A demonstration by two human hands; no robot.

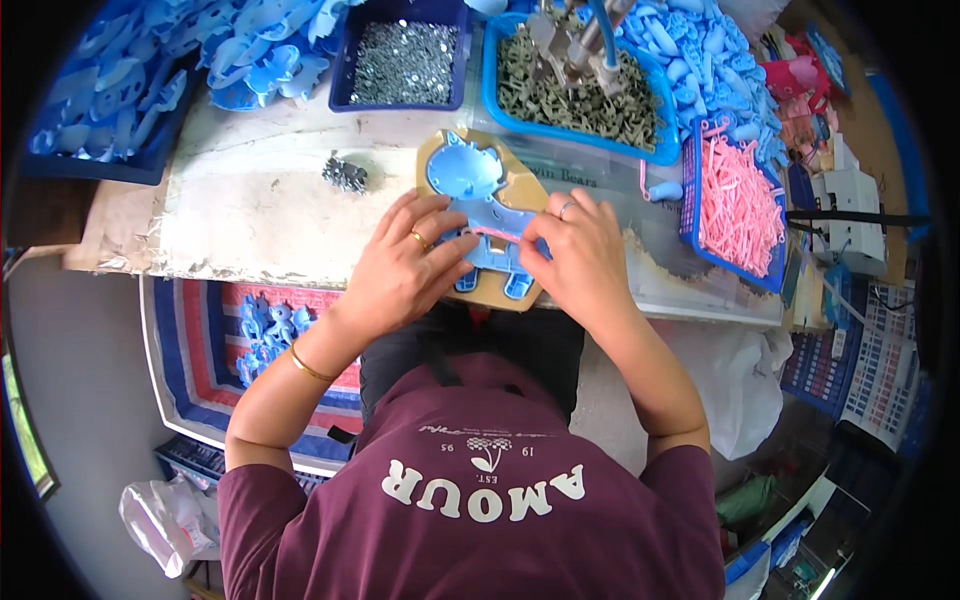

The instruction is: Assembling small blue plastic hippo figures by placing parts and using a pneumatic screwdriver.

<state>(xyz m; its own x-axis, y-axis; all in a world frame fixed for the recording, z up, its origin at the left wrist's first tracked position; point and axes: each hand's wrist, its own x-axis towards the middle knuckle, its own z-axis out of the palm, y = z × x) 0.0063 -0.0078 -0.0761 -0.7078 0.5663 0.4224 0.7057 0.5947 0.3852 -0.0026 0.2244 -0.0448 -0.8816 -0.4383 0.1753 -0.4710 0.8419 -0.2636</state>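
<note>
A light blue plastic toy shell half (pixel 466 170), animal-shaped with a round head and short legs, lies hollow side up in a tan fixture block (pixel 520 185) at the table's front edge. Across its body runs a thin pink plastic strip (pixel 496 235). My left hand (pixel 412 250) rests over the shell's left side with fingers stretched out and fingertips near the strip's left end. At the other end, thumb and forefinger of my right hand (pixel 580 250) pinch together by the strip; the exact grip is partly hidden by the fingers.
Screws fill a dark blue tray (pixel 335 98); dull metal-coloured parts fill a light blue tray (pixel 490 95) under a machine head (pixel 575 45). A blue basket (pixel 690 225) holds pink strips (pixel 740 205). Blue shells (pixel 265 70) pile up left. Finished-looking blue pieces (pixel 270 335) lie lower left.
</note>
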